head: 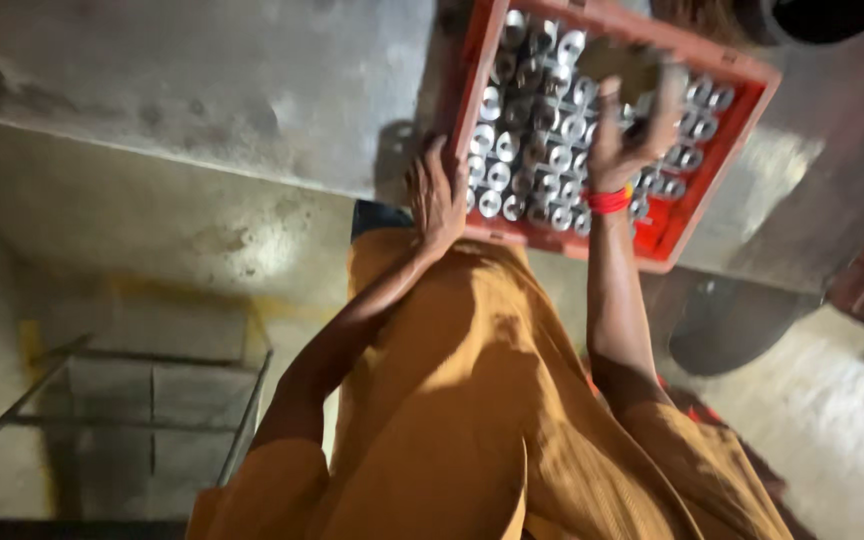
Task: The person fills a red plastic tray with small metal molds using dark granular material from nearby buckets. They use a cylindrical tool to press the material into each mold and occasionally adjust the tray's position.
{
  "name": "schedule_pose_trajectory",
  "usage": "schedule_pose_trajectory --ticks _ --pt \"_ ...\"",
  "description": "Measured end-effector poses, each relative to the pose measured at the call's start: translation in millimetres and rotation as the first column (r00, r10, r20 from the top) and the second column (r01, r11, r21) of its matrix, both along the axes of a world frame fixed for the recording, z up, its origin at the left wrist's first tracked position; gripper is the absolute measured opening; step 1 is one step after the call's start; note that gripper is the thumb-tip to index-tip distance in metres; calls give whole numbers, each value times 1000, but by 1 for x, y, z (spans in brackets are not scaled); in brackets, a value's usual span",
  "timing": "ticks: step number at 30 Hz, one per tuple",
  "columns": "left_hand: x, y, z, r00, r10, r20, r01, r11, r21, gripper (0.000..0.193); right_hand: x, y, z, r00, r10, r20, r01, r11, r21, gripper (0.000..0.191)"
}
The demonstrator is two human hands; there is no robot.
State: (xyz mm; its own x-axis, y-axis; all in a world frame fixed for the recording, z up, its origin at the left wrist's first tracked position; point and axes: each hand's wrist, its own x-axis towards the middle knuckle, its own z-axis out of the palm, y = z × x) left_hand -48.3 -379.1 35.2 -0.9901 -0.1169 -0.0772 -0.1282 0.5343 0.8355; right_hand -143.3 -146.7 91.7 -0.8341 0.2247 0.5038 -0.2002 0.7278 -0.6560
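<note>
Both arms reach forward from orange sleeves, bare from above the elbow down. The left arm bends at the elbow and angles inward; the left hand (436, 196) is flat, fingers (430, 158) together and pointing away from the body. The right arm runs straighter, with 1 red band (608, 201) at the wrist. The right hand (632, 130) is raised higher, fingers spread and curled, blurred.

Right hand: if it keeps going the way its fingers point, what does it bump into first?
Most likely the shiny metal rings packed in the red crate. The right hand already hovers over them, fingers spread; depth is blurry, so it may already touch them.
</note>
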Motion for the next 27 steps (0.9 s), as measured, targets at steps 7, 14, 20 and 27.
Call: schedule_pose_trajectory --ticks 7,14,20,27 --pt "13 21 -1 994 82 69 -74 990 -117 55 31 6 -4 988 153 27 -152 987 -43 45" --pt "23 37 -9 991 135 24 -131 985 -109 57 59 9 -5 940 340 11 -340 936 88 46" --pt "30 43 -11 982 187 10 -185 979 -89 56 79 31 20 904 422 75 -428 895 124 45" --pt "33 41 -7 981 195 8 -194 979 -69 52 99 9 -4 887 461 -31 -459 887 56 34"
